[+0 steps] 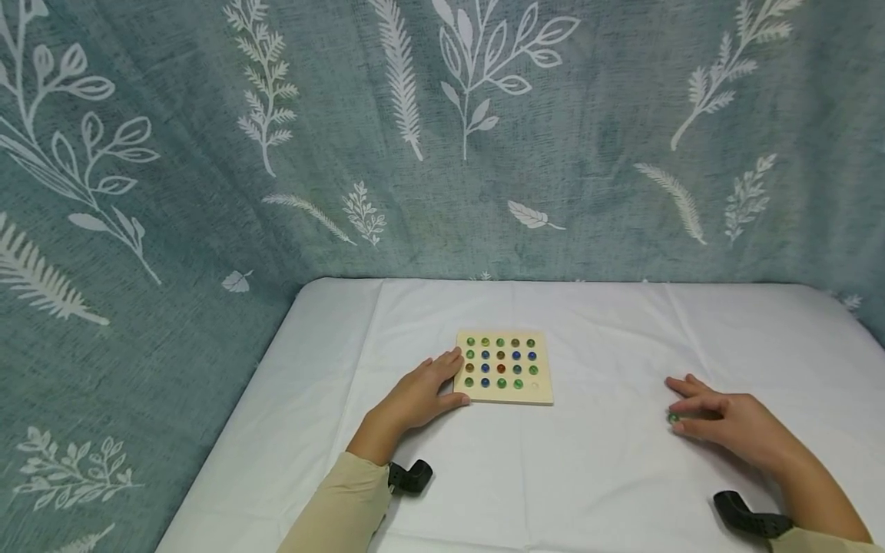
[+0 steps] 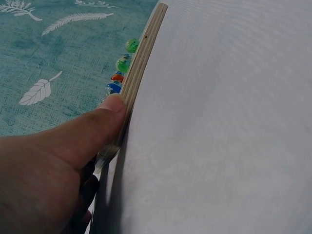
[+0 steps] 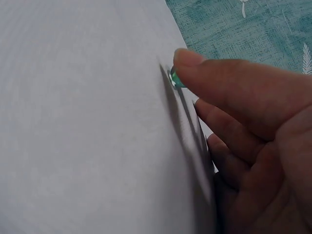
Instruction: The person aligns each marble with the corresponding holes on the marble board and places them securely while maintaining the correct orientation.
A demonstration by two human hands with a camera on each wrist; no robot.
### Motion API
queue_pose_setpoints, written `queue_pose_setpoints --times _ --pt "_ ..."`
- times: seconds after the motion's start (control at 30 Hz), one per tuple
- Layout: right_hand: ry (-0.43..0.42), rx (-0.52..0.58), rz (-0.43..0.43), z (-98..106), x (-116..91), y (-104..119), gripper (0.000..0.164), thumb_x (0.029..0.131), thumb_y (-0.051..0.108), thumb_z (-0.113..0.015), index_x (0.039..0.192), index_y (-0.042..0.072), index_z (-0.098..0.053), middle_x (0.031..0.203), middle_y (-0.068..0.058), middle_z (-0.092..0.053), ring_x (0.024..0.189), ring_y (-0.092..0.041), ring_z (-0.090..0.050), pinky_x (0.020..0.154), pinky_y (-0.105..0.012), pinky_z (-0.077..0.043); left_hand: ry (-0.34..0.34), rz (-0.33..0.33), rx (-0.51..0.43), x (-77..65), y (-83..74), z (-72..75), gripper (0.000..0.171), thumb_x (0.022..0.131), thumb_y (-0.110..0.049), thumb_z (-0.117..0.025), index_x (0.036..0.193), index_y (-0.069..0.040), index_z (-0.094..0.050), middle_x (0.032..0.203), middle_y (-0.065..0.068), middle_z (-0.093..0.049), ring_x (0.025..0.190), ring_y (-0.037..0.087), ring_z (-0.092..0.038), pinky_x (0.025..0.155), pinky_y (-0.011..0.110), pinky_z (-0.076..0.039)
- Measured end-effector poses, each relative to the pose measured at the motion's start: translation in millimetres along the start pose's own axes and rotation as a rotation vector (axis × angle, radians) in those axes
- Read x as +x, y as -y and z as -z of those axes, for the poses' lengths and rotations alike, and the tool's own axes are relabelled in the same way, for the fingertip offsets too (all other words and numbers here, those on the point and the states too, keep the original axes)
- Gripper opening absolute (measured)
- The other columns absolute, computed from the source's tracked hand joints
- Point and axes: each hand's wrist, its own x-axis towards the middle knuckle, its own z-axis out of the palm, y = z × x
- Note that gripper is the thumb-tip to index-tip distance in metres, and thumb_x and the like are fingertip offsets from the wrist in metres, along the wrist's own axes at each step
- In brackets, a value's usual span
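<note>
A flat wooden board [image 1: 508,394] lies on the white cloth, with rows of green, blue, amber and red glass marbles [image 1: 501,369] in its hollows. The hollow at its front right corner is bare. My left hand [image 1: 418,392] rests on the board's left side, fingertips at the left edge and thumb on the front left corner. Marbles stand up above the board's layered edge [image 2: 145,53] in the left wrist view. Well to the right of the board, my right hand [image 1: 736,426] pinches a green marble [image 3: 176,78] between thumb and forefinger, low over the cloth.
A white cloth [image 1: 601,476] with faint creases covers the table. Behind it and along the left side hangs a blue-green curtain [image 1: 442,207] with white leaf prints. Black wrist mounts [image 1: 411,478] sit at both sleeves.
</note>
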Motion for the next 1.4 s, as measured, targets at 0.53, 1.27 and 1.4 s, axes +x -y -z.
queue_pose_setpoints --times 0.53,1.27,1.4 --pt "-0.045 -0.056 0.013 -5.7 -1.7 -0.5 0.051 0.085 0.048 -0.073 0.116 0.007 -0.072 0.156 -0.019 -0.031 0.146 0.006 -0.005 0.112 -0.073 -0.013 -0.006 0.014 -0.023 0.1 -3.5 2.8 0.076 0.091 -0.049 -0.066 0.154 -0.019 -0.036 0.163 -0.005 -0.024 0.148 0.03 -0.029 0.121 0.047 -0.028" --pt "-0.067 -0.061 0.023 -9.5 -2.4 -1.8 0.049 0.086 0.047 -0.072 0.115 0.007 -0.073 0.155 -0.019 -0.033 0.15 -0.008 -0.007 0.112 -0.073 -0.013 0.004 0.037 -0.023 0.0 -1.2 -0.3 0.077 0.091 -0.05 -0.066 0.155 -0.02 -0.034 0.163 -0.007 -0.022 0.149 0.024 -0.027 0.123 0.044 -0.026" --pt "-0.071 -0.07 0.022 -9.0 -1.3 -2.7 0.05 0.086 0.048 -0.072 0.115 0.007 -0.073 0.155 -0.019 -0.033 0.152 -0.015 -0.007 0.112 -0.073 -0.014 0.002 0.031 -0.024 0.4 -1.3 0.0 0.077 0.091 -0.05 -0.065 0.155 -0.019 -0.034 0.163 -0.007 -0.022 0.149 0.024 -0.027 0.123 0.044 -0.025"
